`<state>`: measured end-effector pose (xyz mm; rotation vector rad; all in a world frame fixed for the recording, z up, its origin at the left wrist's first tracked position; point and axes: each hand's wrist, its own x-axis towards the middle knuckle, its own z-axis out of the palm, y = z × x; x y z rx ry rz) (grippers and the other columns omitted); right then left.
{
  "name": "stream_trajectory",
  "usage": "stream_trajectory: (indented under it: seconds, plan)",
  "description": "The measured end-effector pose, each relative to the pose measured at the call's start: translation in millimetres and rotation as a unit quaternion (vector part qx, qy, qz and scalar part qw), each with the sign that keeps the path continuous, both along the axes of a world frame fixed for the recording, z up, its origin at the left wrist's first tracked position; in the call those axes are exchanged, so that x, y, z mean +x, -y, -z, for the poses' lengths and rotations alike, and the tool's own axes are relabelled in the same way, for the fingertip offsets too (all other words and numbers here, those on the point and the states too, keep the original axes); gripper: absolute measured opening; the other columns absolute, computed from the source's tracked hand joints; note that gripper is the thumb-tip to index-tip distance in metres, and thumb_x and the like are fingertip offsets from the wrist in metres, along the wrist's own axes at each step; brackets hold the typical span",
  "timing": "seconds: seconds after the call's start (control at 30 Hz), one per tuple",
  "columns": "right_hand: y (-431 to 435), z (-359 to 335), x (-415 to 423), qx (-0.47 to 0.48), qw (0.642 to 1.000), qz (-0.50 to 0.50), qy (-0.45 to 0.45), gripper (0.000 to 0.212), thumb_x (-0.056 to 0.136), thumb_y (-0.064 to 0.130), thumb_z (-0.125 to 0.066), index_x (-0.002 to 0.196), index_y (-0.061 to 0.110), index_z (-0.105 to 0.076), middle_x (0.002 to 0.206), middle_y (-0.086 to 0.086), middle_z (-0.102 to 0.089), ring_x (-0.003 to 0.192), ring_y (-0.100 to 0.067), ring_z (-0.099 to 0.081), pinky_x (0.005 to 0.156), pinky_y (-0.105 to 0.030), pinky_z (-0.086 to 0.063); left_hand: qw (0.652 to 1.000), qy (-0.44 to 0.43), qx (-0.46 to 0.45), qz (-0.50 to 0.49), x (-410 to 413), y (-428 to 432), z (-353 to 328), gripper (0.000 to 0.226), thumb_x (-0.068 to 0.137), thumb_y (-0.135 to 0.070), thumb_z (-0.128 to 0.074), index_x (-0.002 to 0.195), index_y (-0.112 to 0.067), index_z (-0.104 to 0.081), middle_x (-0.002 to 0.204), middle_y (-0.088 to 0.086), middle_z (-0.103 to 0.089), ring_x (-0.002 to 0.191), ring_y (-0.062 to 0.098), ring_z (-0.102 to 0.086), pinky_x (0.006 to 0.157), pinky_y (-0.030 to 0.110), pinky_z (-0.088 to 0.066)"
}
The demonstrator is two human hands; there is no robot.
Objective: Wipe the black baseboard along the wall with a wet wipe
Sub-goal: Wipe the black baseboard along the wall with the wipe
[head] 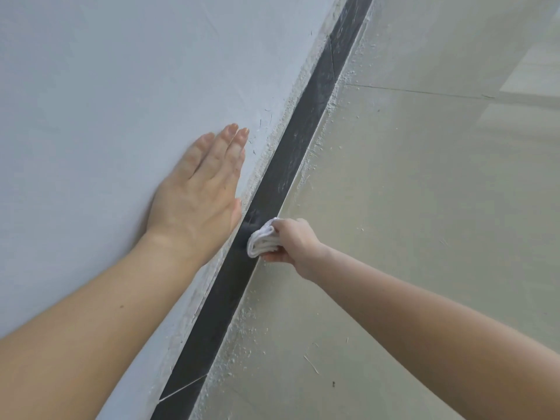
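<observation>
Baseboard (303, 147), black, is running diagonally between the pale wall (106, 86) on its left and the tiled floor (409, 192) on its right. Both of its ends are being cut off by the frame. A white wet wipe (262, 241), folded into several layers, is pressing against the face of the baseboard about midway along the visible run and is hiding the strip behind it.

The right hand (292, 244) is holding this wipe. Its grip is closing tightly round the folds, with fingers curling over the top and the thumb lying beneath. The fingertips are hiding behind the wad, so their exact placement cannot be told.

Grey, dusty smears are showing on the baseboard beyond the wipe, and a thin pale joint (181, 389) is crossing it near the bottom. White specks (242, 331) are lying along the floor's edge, and a tile seam (424, 92) is crossing the floor farther off.

The left hand (200, 192), slightly blurred, is resting flat on the wall just beside the baseboard's upper edge, with fingers straight, held together and holding nothing. Both forearms are reaching in from the lower edge and are being cropped there.
</observation>
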<state>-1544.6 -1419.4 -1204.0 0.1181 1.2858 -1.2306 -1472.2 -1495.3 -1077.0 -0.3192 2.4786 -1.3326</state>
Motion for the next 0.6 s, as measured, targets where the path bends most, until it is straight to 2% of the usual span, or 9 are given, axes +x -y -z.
stream_trajectory:
  seconds: [0.07,0.2,0.3,0.4,0.5,0.6]
  plan:
    - [14.7,2.2,-18.8,0.006,1.0,-0.007,-0.027,0.01,0.092,0.008,-0.044,0.093,0.006,-0.053,0.076,-0.008,-0.054,0.059,-0.018,-0.057,0.049,-0.024,-0.053,1.0,0.002,-0.002,0.003,-3.2,5.0,2.8,0.068,0.094,-0.038,-0.005,0.147,0.003,0.009,0.154,0.018,0.017,0.143,0.029,0.013,0.107,0.049,0.015]
    - [39.8,4.6,-66.0,0.022,0.998,0.0,-0.065,0.024,0.096,0.012,-0.042,0.073,0.016,-0.043,0.076,-0.003,-0.05,0.06,-0.013,-0.054,0.043,-0.017,-0.051,1.0,0.019,-0.017,0.015,-0.9,10.5,4.3,0.067,0.093,-0.034,-0.002,0.147,0.005,0.003,0.155,0.019,0.01,0.144,0.03,0.006,0.11,0.045,0.016]
    - [45.2,-2.4,-93.6,0.011,0.998,0.02,-0.061,0.022,0.092,0.0,-0.042,0.073,0.009,-0.048,0.072,-0.01,-0.05,0.047,-0.017,-0.055,0.044,-0.024,-0.053,0.999,0.039,-0.015,-0.003,2.1,9.1,2.2,0.068,0.094,-0.035,-0.005,0.147,0.006,0.004,0.155,0.02,0.01,0.145,0.029,0.006,0.111,0.045,0.016]
    - [34.3,-12.0,-117.8,0.017,0.997,0.054,-0.047,0.015,0.088,-0.003,-0.043,0.082,0.001,-0.057,0.07,-0.014,-0.056,0.05,-0.024,-0.056,0.046,-0.027,-0.054,0.997,0.043,0.033,-0.062,-3.5,-0.4,-5.0,0.07,0.094,-0.038,-0.008,0.145,0.006,0.014,0.153,0.019,0.021,0.142,0.028,0.017,0.109,0.043,0.022]
    - [14.1,-34.2,-131.0,0.035,0.998,-0.03,-0.053,0.02,0.088,-0.004,-0.043,0.074,0.005,-0.053,0.068,-0.012,-0.054,0.053,-0.023,-0.054,0.056,-0.03,-0.055,0.984,0.078,0.088,-0.131,-15.1,-11.5,-16.3,0.072,0.097,-0.04,-0.007,0.138,0.006,0.03,0.143,0.019,0.041,0.134,0.028,0.034,0.105,0.042,0.03]
    - [-5.3,-67.5,-140.5,0.063,0.992,-0.094,-0.056,0.011,0.088,0.002,-0.044,0.079,0.005,-0.051,0.072,-0.013,-0.053,0.054,-0.026,-0.056,0.046,-0.025,-0.054,0.97,0.085,0.139,-0.177,-29.4,-20.7,-33.8,0.074,0.099,-0.044,-0.012,0.141,0.003,0.027,0.145,0.016,0.04,0.136,0.025,0.033,0.108,0.039,0.023]
